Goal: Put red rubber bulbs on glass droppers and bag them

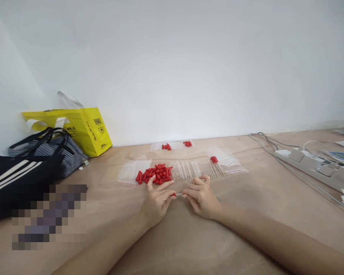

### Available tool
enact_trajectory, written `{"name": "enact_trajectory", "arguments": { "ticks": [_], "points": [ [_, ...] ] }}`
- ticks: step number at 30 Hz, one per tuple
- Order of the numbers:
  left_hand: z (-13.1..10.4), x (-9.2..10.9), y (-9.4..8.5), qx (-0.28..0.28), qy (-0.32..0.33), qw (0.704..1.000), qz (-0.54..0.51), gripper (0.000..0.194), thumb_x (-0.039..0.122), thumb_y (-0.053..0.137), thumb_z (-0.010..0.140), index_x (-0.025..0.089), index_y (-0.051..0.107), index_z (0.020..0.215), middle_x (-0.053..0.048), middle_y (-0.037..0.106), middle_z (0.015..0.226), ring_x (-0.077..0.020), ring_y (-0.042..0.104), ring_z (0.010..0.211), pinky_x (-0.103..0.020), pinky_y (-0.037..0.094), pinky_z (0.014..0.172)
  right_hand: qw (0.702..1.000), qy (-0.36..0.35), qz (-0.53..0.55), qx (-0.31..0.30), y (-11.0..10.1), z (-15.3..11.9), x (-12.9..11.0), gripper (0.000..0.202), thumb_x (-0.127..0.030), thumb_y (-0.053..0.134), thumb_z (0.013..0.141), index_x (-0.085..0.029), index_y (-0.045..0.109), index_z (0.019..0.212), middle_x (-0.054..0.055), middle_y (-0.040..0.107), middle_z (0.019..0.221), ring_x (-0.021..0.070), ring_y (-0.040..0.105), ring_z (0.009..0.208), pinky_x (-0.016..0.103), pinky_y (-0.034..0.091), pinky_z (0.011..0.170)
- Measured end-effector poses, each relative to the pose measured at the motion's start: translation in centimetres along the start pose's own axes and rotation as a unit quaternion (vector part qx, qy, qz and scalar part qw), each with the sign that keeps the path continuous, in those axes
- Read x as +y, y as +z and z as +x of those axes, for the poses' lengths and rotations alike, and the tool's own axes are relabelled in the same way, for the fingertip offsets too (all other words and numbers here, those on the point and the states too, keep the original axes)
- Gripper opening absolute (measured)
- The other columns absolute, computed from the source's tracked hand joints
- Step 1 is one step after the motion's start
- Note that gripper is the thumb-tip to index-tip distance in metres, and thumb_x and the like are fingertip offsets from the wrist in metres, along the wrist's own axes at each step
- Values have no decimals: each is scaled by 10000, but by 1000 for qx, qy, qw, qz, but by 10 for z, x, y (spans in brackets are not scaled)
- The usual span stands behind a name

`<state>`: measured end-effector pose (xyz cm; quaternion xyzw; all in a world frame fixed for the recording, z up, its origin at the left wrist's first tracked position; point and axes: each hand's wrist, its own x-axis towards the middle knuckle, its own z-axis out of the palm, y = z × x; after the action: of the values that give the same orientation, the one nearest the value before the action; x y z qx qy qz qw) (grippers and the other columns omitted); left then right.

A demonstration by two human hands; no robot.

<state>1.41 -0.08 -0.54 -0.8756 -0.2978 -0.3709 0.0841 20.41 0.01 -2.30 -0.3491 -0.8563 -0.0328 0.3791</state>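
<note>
Your left hand [156, 202] and your right hand [202, 196] meet in the middle, low on the worktop [246, 236]. The fingers of both hands are pinched narrow. Between them you hold one thin clear tube [179, 194]. A small red cap [174, 194] sits at the left end of it, right at your left fingertips. You cannot tell if the cap is pushed all the way on.

The tube looks very light and stiff, and it may be smooth and slippery. It is thin, so it could snap or bend if you squeeze hard. Hold it near the end, close to the cap, with soft fingertips. The cap looks small and a bit squishy, so it is easy to drop. Pinch it by its sides.

Just past your left hand is a pile of red caps [156, 174]. Beside that pile, past your right hand, lies a row of clear tubes [193, 169] on flat clear bags [231, 162]. A few more red caps [176, 145] lie near the wall.

Far to your left are a yellow bag [87, 130] and a dark striped bag [31, 164]. Far to your right is a white power strip [315, 166] with cables.
</note>
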Motion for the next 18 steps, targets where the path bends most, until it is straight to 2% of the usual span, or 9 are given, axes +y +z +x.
{"name": "enact_trajectory", "arguments": {
  "ticks": [5,13,16,18],
  "points": [
    [1,2,-1,-15,15,1000,-2,154,116,435,817,192,564,781,32,683,688,-195,594,955,-463,12,1003,1000,-12,13,-8,0,2,-1,160,-193,450,801,-182,605,762,-4,554,593,131,395,688,342,182,735],
    [0,1,0,-15,-11,1000,-5,162,145,425,830,206,562,767,40,682,691,-188,597,938,-454,33,995,999,5,34,-20,6,9,-5,174,-211,441,813,-194,608,768,-5,584,622,136,407,704,346,182,743],
    [-2,-2,-1,-36,-18,999,2,94,217,469,833,221,560,857,32,691,771,-200,569,983,-454,25,988,999,14,40,-28,4,10,-4,163,-219,449,813,-202,606,771,-11,598,647,134,412,712,346,179,760],
    [-4,-6,-3,-53,-20,998,19,172,291,510,816,218,537,969,-4,686,873,-216,543,1018,-456,30,984,998,20,43,-33,2,9,-3,172,-227,444,820,-201,600,752,-14,606,662,130,419,715,348,175,774]
  ]
}}
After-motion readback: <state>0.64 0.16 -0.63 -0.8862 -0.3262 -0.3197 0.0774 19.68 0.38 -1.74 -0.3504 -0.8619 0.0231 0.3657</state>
